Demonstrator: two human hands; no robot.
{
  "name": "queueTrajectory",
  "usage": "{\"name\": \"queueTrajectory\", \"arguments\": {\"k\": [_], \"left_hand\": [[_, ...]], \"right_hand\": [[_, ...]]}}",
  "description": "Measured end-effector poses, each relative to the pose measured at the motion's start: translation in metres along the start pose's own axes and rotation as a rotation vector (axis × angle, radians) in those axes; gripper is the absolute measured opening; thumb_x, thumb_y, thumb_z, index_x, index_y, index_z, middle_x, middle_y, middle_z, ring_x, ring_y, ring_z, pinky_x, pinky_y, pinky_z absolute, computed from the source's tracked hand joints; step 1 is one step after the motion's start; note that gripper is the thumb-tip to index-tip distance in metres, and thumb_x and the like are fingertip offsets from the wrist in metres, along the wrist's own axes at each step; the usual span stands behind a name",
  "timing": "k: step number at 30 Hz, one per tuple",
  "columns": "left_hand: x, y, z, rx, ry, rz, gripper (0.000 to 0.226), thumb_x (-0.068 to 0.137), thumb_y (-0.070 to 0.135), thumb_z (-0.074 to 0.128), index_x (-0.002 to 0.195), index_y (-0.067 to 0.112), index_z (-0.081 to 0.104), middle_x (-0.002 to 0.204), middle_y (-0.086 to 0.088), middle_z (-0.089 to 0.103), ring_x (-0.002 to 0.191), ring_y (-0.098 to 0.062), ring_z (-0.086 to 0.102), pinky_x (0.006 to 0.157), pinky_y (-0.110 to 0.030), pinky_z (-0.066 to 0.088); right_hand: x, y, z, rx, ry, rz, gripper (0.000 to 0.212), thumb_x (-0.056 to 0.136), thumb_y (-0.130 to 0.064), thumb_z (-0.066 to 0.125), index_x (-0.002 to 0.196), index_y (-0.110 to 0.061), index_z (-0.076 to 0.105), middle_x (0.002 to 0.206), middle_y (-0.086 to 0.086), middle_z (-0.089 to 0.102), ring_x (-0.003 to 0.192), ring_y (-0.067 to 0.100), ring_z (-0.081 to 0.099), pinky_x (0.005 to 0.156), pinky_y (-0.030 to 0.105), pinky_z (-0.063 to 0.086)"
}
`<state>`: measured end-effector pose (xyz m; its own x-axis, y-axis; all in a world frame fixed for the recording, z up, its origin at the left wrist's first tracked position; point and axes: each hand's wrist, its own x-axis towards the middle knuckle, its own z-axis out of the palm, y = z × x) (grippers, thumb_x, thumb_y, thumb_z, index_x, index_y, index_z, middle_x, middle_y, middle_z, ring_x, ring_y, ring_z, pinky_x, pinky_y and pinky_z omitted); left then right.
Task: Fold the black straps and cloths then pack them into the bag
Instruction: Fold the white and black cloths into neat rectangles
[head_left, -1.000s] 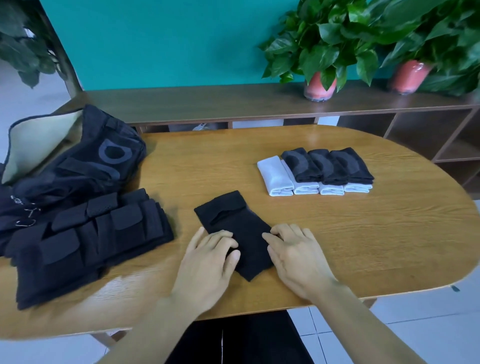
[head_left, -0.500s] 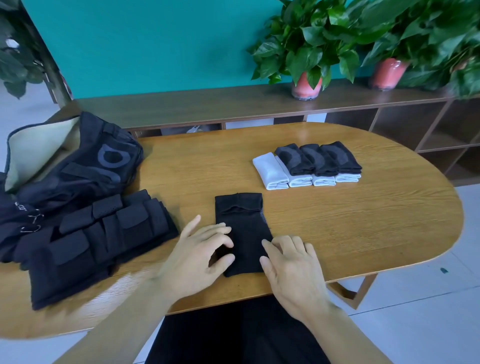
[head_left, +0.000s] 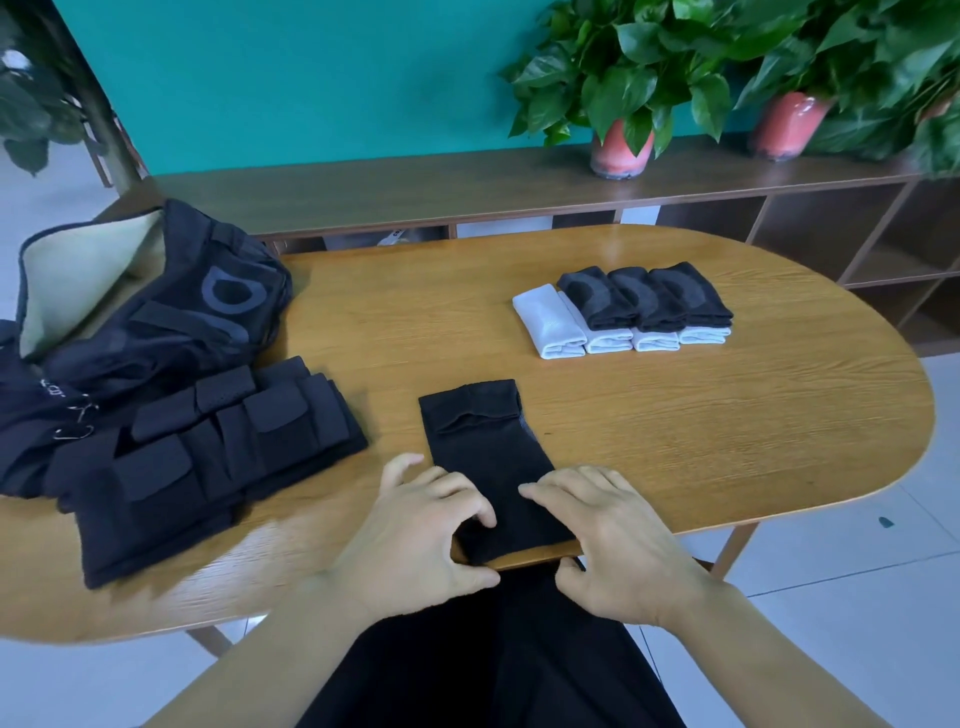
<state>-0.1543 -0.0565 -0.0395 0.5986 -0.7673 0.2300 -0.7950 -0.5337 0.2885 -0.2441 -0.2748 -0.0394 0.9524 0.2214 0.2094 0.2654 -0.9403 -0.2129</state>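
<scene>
At six o'clock on the table (head_left: 675, 415), left hand (head_left: 415, 525) and right hand (head_left: 618, 540) pinch the black cloth's (head_left: 488, 457) near end, thumbs underneath. Folded black straps (head_left: 218, 457) and the bag (head_left: 145, 322) lie at nine o'clock.

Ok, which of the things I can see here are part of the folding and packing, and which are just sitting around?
Part of the job:
- flat black cloth, gripped at its near end by the left hand and right hand
- pile of black padded straps
- open black bag with pale lining
- row of folded black and white cloths

Just sitting around:
- two potted plants
- wooden shelf unit
</scene>
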Motion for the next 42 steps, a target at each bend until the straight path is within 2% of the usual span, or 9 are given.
{"name": "queueTrajectory", "arguments": {"k": [4, 7, 9, 11, 14, 18, 23, 29, 42], "left_hand": [[-0.002, 0.006, -0.005, -0.118, 0.009, -0.054, 0.018, 0.079, 0.056, 0.061, 0.086, 0.039, 0.062, 0.086, 0.025, 0.061, 0.092, 0.007, 0.054, 0.113, -0.025, 0.003], [-0.001, 0.005, -0.009, -0.318, 0.037, -0.223, 0.011, 0.087, 0.039, 0.065, 0.077, 0.035, 0.063, 0.078, 0.021, 0.065, 0.086, 0.001, 0.059, 0.107, -0.022, 0.017], [-0.002, 0.003, -0.011, -0.436, 0.072, -0.326, 0.020, 0.088, 0.037, 0.066, 0.070, 0.032, 0.060, 0.069, 0.017, 0.062, 0.072, -0.004, 0.059, 0.085, -0.020, 0.037], [0.000, 0.003, -0.011, -0.482, 0.107, -0.422, 0.026, 0.089, 0.036, 0.065, 0.065, 0.031, 0.055, 0.061, 0.016, 0.057, 0.062, -0.003, 0.054, 0.063, -0.016, 0.038], [0.011, 0.006, -0.012, -0.417, 0.134, -0.542, 0.030, 0.091, 0.038, 0.062, 0.064, 0.028, 0.052, 0.057, 0.013, 0.053, 0.056, -0.005, 0.049, 0.057, -0.023, 0.041], [0.022, 0.007, -0.011, -0.224, 0.146, -0.600, 0.025, 0.092, 0.047, 0.057, 0.082, 0.025, 0.065, 0.069, 0.009, 0.065, 0.069, -0.008, 0.061, 0.076, -0.037, 0.052], [0.026, 0.010, -0.008, -0.064, 0.180, -0.654, 0.033, 0.093, 0.054, 0.052, 0.116, 0.032, 0.061, 0.093, 0.015, 0.069, 0.091, -0.004, 0.063, 0.102, -0.032, 0.036], [0.023, 0.006, -0.004, -0.067, 0.170, -0.670, 0.031, 0.092, 0.053, 0.054, 0.117, 0.036, 0.053, 0.068, 0.020, 0.054, 0.075, 0.002, 0.056, 0.107, -0.034, 0.018], [0.016, -0.002, -0.003, -0.152, 0.191, -0.649, 0.019, 0.093, 0.042, 0.058, 0.104, 0.041, 0.043, 0.064, 0.017, 0.061, 0.066, 0.007, 0.055, 0.105, -0.032, 0.012]], "right_hand": [[-0.002, 0.000, -0.002, 0.096, -0.048, 0.017, 0.062, 0.067, -0.025, 0.057, 0.129, -0.024, 0.057, 0.112, -0.014, 0.060, 0.106, 0.008, 0.053, 0.098, 0.022, 0.036], [0.003, 0.001, -0.010, 0.247, -0.013, 0.124, 0.045, 0.077, -0.024, 0.061, 0.121, -0.030, 0.062, 0.101, -0.017, 0.063, 0.097, 0.001, 0.055, 0.092, 0.021, 0.039], [0.010, 0.001, -0.015, 0.396, 0.002, 0.266, 0.028, 0.084, -0.021, 0.066, 0.109, -0.034, 0.068, 0.090, -0.016, 0.065, 0.089, 0.000, 0.056, 0.082, 0.017, 0.043], [0.021, 0.001, -0.017, 0.532, -0.009, 0.418, 0.014, 0.086, -0.023, 0.067, 0.096, -0.033, 0.070, 0.077, -0.012, 0.065, 0.077, 0.001, 0.058, 0.074, 0.023, 0.050], [0.037, 0.003, -0.016, 0.600, 0.020, 0.576, 0.004, 0.088, -0.027, 0.067, 0.091, -0.028, 0.068, 0.075, -0.012, 0.066, 0.077, 0.003, 0.062, 0.076, 0.031, 0.054], [0.052, 0.001, -0.015, 0.486, -0.007, 0.668, 0.006, 0.091, -0.032, 0.061, 0.086, -0.030, 0.065, 0.076, -0.017, 0.064, 0.080, 0.005, 0.062, 0.071, 0.027, 0.052], [0.058, -0.004, -0.009, 0.405, -0.012, 0.731, 0.009, 0.088, -0.031, 0.059, 0.080, -0.029, 0.062, 0.072, -0.011, 0.066, 0.073, 0.008, 0.061, 0.067, 0.028, 0.051], [0.055, -0.001, -0.008, 0.426, -0.021, 0.730, 0.002, 0.089, -0.032, 0.060, 0.090, -0.033, 0.060, 0.070, -0.014, 0.063, 0.073, 0.004, 0.059, 0.065, 0.025, 0.048], [0.043, -0.004, -0.003, 0.552, 0.089, 0.671, 0.020, 0.087, -0.026, 0.064, 0.101, -0.038, 0.056, 0.066, -0.013, 0.062, 0.066, 0.001, 0.057, 0.061, 0.020, 0.043]]}}
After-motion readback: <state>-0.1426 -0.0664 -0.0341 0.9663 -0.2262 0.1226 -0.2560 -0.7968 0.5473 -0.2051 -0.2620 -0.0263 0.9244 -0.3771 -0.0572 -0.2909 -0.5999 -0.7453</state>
